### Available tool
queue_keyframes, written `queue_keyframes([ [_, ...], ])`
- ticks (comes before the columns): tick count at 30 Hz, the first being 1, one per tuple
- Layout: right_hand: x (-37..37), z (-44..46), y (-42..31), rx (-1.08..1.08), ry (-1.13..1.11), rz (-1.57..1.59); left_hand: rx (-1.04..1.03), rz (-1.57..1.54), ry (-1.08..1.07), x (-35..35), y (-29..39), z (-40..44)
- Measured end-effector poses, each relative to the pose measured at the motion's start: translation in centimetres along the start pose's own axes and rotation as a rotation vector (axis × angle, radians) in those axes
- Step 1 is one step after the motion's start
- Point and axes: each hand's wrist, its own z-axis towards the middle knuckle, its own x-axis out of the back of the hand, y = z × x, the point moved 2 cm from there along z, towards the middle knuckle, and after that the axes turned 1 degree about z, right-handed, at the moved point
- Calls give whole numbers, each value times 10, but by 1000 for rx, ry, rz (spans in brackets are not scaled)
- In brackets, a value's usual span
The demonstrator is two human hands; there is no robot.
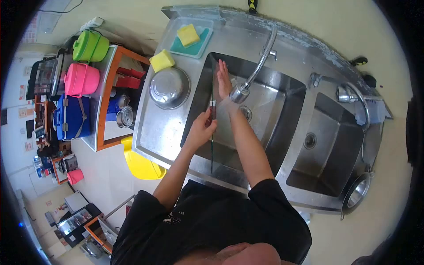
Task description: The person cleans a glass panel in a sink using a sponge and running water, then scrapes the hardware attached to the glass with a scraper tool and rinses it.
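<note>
In the head view my left hand (201, 129) is closed at the dark handle (213, 111) of a thin, flat object. The object stands edge-on to me, so its face is hidden and its exact kind cannot be told. A silver fitting shows at the handle's upper end. My right hand (224, 81) is open, fingers stretched out, close to the flat object's right side. Beside its wrist hangs the spray head (239, 93) of a flexible metal faucet, and blurred water seems to fall there. Both hands are over the larger sink basin (282, 112).
An upturned metal bowl (169, 87) and a yellow sponge (162, 61) lie on the left drainboard. Behind them, another sponge (188, 35) sits in a plastic tray (191, 52). A smaller basin (304, 170) with its own faucet (346, 93) is right; a strainer (357, 194) hangs nearby.
</note>
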Motion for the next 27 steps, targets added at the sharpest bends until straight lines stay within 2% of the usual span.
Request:
queue_keyframes([
  [3,4,-49,42,-261,-25,-2,92,-147,-40,0,8,-4],
  [5,13,-105,63,-489,-65,33,61,-171,-13,-8,-16,-4],
  [7,19,-156,61,-620,-83,62,32,-196,61,-14,-33,-7],
  [8,21,-177,50,-652,-86,66,57,-269,10,-14,-34,-6],
  [9,20,-194,34,-640,-89,42,89,-343,-44,-12,-35,-5],
  [10,19,-207,11,-612,-87,4,125,-278,-64,-8,-27,-5],
  [14,13,-235,-96,-441,-57,-114,66,-300,-6,-13,-30,0],
  [18,34,-245,-174,-348,7,41,242,-432,-37,-13,-14,-2],
  [21,64,-245,-176,-478,-36,46,288,-596,-76,-13,-9,-3],
  [24,77,-212,-173,-433,17,24,426,-671,-96,-3,7,-5],
  [27,80,-188,-150,-439,-60,96,344,-688,-139,-8,-8,-4],
])
